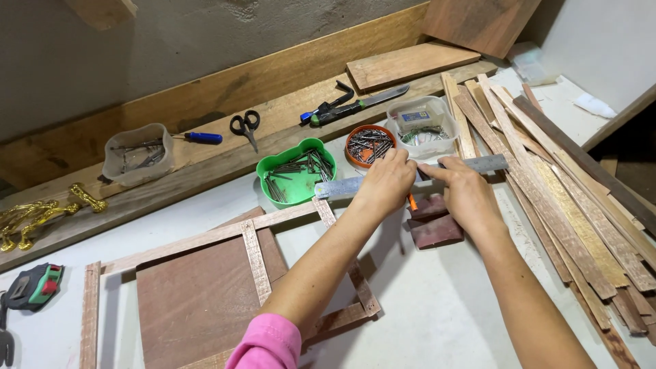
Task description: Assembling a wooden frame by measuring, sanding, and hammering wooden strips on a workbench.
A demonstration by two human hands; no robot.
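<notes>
1. Both your hands pinch one item: left hand (386,183) and right hand (465,195) press fingers together on a metal ruler (410,175).
2. Ruler: long, flat, grey steel, held level just above the white bench (437,307), near the green tray (295,174) of nails.
3. Edges: strip pile (560,198) crowds your right; wooden frame (225,273) lies on your left.
4. Open bench lies toward you.
</notes>
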